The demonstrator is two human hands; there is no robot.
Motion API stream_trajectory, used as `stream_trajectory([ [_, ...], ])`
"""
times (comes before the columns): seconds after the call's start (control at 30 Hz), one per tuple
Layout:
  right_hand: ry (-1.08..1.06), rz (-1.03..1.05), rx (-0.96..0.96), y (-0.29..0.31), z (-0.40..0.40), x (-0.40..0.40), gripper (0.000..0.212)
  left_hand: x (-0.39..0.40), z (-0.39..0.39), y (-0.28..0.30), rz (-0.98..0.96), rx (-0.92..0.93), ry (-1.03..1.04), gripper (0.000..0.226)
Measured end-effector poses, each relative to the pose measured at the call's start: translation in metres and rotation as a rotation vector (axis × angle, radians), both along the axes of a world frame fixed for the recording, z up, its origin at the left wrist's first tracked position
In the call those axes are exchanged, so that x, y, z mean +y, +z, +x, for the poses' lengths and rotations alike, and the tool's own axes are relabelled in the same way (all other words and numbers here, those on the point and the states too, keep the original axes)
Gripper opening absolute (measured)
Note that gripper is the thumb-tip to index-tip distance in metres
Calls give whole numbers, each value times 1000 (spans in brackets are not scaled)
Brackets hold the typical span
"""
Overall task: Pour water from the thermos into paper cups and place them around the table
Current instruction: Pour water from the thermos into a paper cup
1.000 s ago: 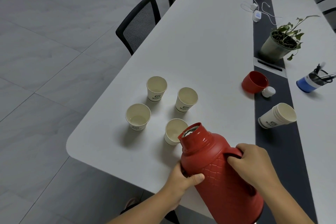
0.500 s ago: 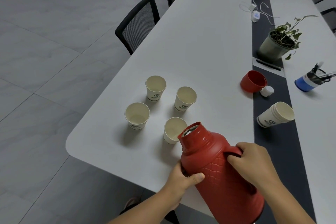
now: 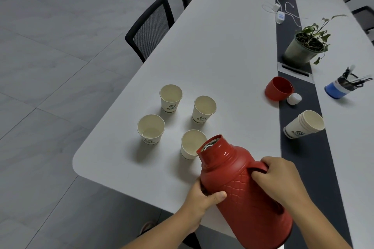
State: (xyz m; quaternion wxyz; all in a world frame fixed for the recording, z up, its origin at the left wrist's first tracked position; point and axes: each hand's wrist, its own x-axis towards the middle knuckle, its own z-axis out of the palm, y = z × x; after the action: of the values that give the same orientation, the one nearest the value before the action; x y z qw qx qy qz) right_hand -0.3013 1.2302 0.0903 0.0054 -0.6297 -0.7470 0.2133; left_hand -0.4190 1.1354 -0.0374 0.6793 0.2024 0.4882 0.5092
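Observation:
I hold a red thermos (image 3: 249, 192) tilted to the left, its open mouth at the rim of the nearest paper cup (image 3: 191, 143). My right hand (image 3: 281, 180) grips its handle and my left hand (image 3: 204, 198) is wrapped around its lower body. Three more paper cups stand upright on the white table (image 3: 222, 50): a near-left one (image 3: 150, 129) with some water in it, a far-left one (image 3: 171, 97) and a far-right one (image 3: 204, 108). Whether the nearest cup holds water I cannot tell.
The red thermos lid (image 3: 278, 88) and a white stopper (image 3: 294, 99) lie to the right. A stack of spare cups (image 3: 304, 124) lies on its side on the dark centre strip. Farther back are a potted plant (image 3: 305, 46), a blue pen holder (image 3: 342, 87), chargers (image 3: 279, 14) and black chairs (image 3: 150, 28).
The thermos has stayed tilted at the nearest cup. Both hands keep the same grip; only the view has shifted slightly.

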Motion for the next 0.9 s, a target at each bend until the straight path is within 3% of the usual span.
stream_trajectory([
  [0.13, -6, 4, 8, 0, -1, 0, 33, 1, -2, 1, 5, 3, -3, 76],
  [0.3, -12, -2, 4, -1, -2, 1, 26, 3, -3, 2, 3, 17, -5, 104],
  [0.5, -3, 3, 42, 0, -2, -1, 23, 6, -15, 8, 1, 85, -45, 91],
  [0.77, -147, 95, 337, -9, 14, -15, 40, 15, -30, 24, 32, 285, -103, 81],
  [0.9, -306, 145, 543, -22, 31, -25, 56, 26, -32, 36, 127, 392, -123, 89],
])
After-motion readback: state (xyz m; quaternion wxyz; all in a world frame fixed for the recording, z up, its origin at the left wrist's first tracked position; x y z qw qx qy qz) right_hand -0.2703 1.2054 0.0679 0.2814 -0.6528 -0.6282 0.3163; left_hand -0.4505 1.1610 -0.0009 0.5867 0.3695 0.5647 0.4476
